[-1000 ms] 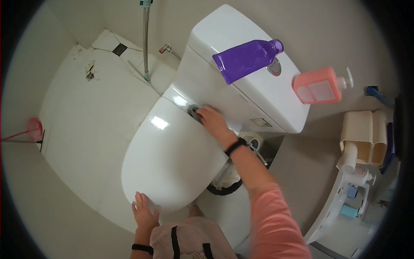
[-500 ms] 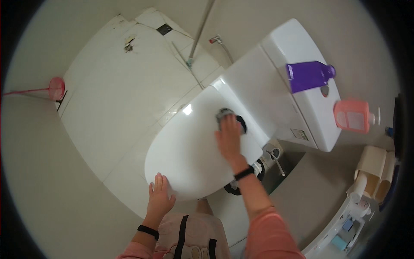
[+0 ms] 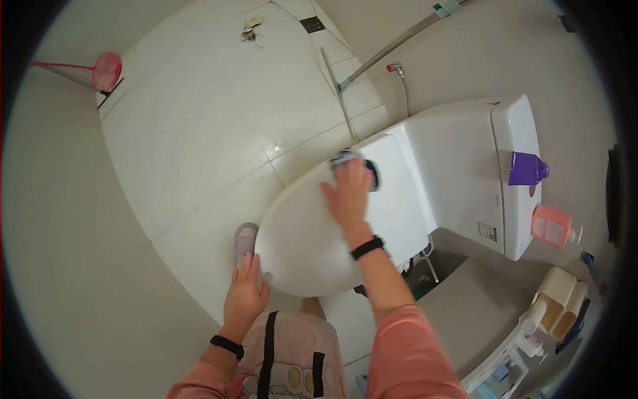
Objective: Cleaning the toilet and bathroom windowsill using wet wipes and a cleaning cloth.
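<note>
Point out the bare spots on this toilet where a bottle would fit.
The tank lid is bare left of the purple bottle and pink pump bottle, which crowd its right edge. The closed seat lid is bare between the left hand at its front rim and the right hand, pressing a dark cloth.

View: single head-worn fisheye camera, the left of a side-by-side pair.
Position: above the closed toilet lid (image 3: 302, 243), on the standing person's head.
Facing: steeply downward; own forearms enter from the lower edge, left hand (image 3: 244, 292) and right hand (image 3: 349, 193) both in frame.
Nearness: close to the lid; the cistern (image 3: 465, 179) near at right; the tiled floor (image 3: 199, 133) farther, upper left.
Distortion: straight edges bend toward the rim; dark circular border at the corners.
Orientation: upright, not mirrored.
Shared scene: one view only, no overlap to compare.
</note>
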{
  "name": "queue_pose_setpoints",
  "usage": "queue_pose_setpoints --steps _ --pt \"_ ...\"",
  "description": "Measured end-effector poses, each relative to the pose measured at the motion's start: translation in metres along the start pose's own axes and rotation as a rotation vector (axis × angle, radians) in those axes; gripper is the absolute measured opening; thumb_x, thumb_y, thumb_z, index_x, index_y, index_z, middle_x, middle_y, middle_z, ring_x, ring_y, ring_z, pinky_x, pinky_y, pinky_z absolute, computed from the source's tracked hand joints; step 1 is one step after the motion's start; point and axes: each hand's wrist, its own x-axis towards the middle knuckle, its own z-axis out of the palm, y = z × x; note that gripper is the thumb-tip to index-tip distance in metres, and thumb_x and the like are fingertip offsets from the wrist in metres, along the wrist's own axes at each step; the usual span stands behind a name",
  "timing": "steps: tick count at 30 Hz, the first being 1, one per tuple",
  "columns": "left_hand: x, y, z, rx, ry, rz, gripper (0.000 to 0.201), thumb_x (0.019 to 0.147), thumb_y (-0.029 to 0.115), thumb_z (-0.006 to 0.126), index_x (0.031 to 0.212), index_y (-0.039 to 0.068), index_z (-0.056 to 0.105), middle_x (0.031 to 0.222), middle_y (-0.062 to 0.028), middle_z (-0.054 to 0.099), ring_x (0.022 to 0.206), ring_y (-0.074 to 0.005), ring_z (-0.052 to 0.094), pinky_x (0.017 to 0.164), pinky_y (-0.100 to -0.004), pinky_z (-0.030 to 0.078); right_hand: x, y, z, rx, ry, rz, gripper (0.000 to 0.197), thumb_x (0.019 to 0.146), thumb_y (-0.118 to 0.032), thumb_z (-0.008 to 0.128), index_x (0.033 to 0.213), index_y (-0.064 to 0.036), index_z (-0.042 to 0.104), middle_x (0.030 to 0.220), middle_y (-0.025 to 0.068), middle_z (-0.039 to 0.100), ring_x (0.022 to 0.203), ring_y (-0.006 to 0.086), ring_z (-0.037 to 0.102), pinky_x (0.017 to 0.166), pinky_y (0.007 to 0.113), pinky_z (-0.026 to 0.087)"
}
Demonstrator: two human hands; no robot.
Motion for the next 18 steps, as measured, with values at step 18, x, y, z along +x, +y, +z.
queue_pose_setpoints --steps 18 --pt "-0.013 -0.052 -0.009 -0.053 0.006 -0.100 0.066 0.088 0.019 0.059 0.145 -0.003 0.034 0.148 -0.0266 0.037 0.136 -0.0383 0.039 0.114 -0.0505 0.027 -0.061 -0.149 0.038 0.075 -0.442 -0.632 0.024 0.090 -0.016 0.051 0.110 -0.0077 0.064 0.133 0.0147 0.055 0.137 0.0295 0.040 0.111 0.052 0.031"
